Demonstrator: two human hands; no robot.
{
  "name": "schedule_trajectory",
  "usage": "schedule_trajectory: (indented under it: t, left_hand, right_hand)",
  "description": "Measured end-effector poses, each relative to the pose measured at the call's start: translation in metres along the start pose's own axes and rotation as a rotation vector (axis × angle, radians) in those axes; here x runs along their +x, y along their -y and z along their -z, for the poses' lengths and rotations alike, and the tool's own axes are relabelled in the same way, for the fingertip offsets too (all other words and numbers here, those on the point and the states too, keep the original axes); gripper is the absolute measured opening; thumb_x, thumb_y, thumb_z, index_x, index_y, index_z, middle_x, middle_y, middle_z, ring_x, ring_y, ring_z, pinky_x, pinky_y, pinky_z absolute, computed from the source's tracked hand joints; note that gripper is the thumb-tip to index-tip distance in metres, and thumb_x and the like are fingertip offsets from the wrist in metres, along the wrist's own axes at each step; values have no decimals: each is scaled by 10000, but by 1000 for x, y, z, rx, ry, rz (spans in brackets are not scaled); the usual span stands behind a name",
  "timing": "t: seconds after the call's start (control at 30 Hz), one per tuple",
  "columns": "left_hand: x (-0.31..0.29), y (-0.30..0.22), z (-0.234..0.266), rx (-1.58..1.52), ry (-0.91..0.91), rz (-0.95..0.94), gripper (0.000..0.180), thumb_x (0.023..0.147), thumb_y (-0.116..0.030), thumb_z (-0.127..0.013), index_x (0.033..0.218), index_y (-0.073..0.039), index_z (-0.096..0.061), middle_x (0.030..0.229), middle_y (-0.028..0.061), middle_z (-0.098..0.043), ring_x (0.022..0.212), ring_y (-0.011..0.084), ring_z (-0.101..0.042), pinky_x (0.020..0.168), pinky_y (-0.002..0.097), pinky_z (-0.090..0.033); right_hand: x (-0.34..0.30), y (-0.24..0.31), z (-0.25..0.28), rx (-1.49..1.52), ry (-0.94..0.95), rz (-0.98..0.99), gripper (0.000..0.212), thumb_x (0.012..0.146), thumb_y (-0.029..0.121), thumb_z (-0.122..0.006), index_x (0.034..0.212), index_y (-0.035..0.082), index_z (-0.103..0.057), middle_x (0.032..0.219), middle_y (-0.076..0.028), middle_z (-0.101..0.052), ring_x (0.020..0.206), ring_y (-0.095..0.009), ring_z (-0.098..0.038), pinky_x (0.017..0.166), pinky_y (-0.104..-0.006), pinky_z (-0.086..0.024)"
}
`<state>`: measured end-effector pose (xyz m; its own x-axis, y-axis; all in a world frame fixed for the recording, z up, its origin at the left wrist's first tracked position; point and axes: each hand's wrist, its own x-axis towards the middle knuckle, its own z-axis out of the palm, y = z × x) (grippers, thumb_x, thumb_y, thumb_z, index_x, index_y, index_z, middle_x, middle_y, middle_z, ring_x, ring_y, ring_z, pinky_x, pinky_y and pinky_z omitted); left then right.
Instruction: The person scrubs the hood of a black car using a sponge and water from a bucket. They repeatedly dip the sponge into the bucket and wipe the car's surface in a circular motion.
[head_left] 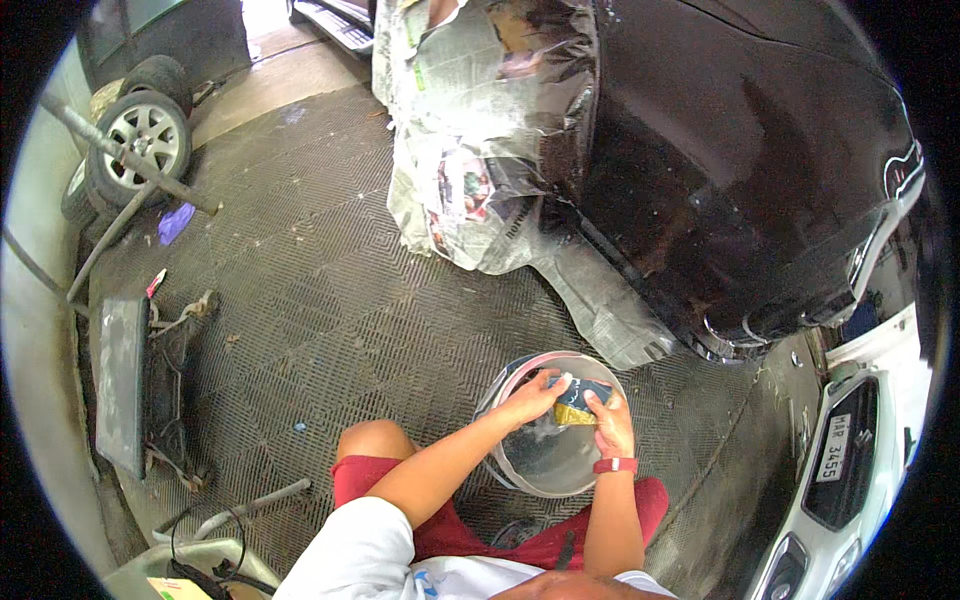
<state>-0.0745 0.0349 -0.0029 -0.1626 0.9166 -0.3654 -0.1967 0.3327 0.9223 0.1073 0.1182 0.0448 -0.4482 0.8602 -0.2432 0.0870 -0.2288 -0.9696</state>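
Over a round bucket (553, 486) I hold a dark grey-blue sheet (582, 386) with white markings, which looks like sandpaper. A yellow-gold piece (575, 414) shows right below it, and I cannot tell whether the two are joined. My left hand (537, 394) pinches the sheet at its left edge, thumb on top. From the right, my right hand (612, 424) grips it with the thumb pressed on its face; a red band circles that wrist. The bucket is pale and see-through, with what looks like water inside, and stands on the floor between my knees.
Ahead to the right is a dark car body (730, 180), partly covered with newspaper (480, 150). A white car (850, 450) stands at the lower right. Wheels (145, 140), metal pipes (130, 155) and a dark low seat-like object (125, 385) line the left side.
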Motion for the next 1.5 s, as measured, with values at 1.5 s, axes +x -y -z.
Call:
schedule_trajectory:
  t: [1.5]
  left_hand:
    - [-42,2,1,1380,264,-249,428,905,-153,-675,1307,-23,-747,1565,215,-556,1451,390,-531,1173,512,-472]
  right_hand:
    - [-13,24,-29,-340,208,-290,326,1039,140,-656,1357,73,-671,1379,-117,-652,1205,-209,-670,718,-382,-686]
